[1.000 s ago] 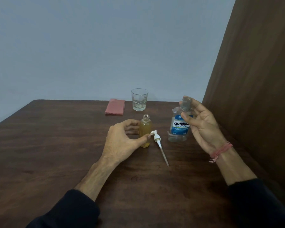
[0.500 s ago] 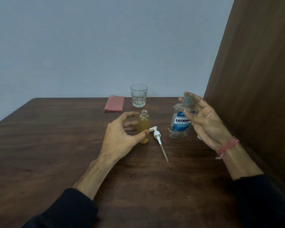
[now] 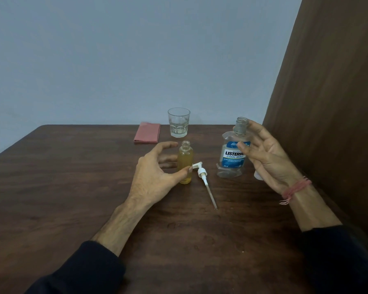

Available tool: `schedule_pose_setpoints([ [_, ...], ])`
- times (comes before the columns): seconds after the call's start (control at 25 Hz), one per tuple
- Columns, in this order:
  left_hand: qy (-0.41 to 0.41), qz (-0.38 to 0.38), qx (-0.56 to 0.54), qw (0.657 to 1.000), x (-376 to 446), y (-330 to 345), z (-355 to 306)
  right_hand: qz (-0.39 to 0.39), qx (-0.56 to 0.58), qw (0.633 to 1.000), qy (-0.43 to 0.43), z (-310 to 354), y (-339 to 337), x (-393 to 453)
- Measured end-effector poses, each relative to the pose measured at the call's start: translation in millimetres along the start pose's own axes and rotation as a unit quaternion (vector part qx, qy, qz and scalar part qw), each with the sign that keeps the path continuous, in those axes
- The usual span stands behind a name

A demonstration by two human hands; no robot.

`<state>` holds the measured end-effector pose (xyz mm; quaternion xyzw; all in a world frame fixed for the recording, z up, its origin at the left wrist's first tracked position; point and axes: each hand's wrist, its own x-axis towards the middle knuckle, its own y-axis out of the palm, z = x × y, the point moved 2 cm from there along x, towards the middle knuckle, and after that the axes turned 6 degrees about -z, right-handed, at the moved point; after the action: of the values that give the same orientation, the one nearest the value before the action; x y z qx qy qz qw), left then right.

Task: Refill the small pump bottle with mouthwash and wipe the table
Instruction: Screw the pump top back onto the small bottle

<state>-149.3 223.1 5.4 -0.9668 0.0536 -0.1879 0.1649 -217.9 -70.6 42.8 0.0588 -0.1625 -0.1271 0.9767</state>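
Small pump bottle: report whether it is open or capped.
Open. The small pump bottle stands upright with a bare neck; its pump head lies on the table beside it.
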Motion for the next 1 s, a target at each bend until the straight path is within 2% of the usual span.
schedule_pose_setpoints([
  [0.16,0.007,0.003,-0.008,1.0,-1,0,-1,-0.093,0.043,0.994,-0.026,20,-15,-2],
  [0.24,0.011,0.007,0.002,1.0,0,0,0,-0.134,0.014,0.989,-0.065,28,-15,-7],
  [0.32,0.011,0.009,0.003,1.0,1,0,2,-0.17,-0.062,0.977,-0.116,30,-3,-16],
  [0.4,0.01,0.011,-0.004,1.0,1,0,4,-0.221,-0.181,0.938,-0.194,31,16,-28],
  [0.48,0.013,0.01,-0.002,1.0,2,1,5,-0.235,-0.299,0.879,-0.288,31,39,-42],
  [0.52,0.015,0.008,0.001,1.0,2,1,5,-0.214,-0.342,0.859,-0.316,31,53,-48],
  [0.6,0.021,0.006,-0.004,1.0,1,1,6,-0.147,-0.442,0.828,-0.311,27,81,-57],
  [0.72,0.042,0.002,-0.012,0.999,0,0,7,-0.028,-0.617,0.746,-0.247,9,108,-62],
  [0.8,0.046,-0.01,-0.008,0.999,1,-1,7,0.032,-0.665,0.721,-0.194,-3,118,-61],
  [0.88,0.046,-0.024,-0.01,0.999,3,-1,7,0.056,-0.695,0.7,-0.155,-9,122,-58],
  [1.0,0.042,-0.033,-0.009,0.999,3,0,9,0.048,-0.728,0.674,-0.115,-13,125,-51],
])
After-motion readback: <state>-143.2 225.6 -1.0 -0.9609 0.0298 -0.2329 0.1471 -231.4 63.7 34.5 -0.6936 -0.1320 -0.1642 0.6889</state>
